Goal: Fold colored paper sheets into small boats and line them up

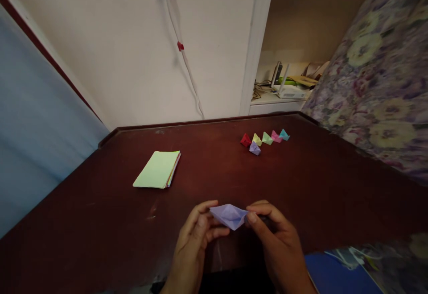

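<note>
A light purple folded paper boat (230, 213) is held up near the table's front edge, its hollow side facing me. My right hand (279, 236) pinches the boat's right tip between thumb and fingers. At the other end, my left hand (197, 236) curls around the left tip, with the index finger along its upper edge and other fingers behind and below. Farther back on the right stands a group of small folded paper boats, among them a red one (245, 140), a pale green one (267, 138), a blue one (284, 134) and another purple one (254, 148).
A stack of coloured paper (156, 170) with a pale green top sheet lies left on the dark red table (110, 222). A white router (290, 91) sits on a shelf behind. Curtains hang at both sides. A blue flat object (341, 274) is at the lower right.
</note>
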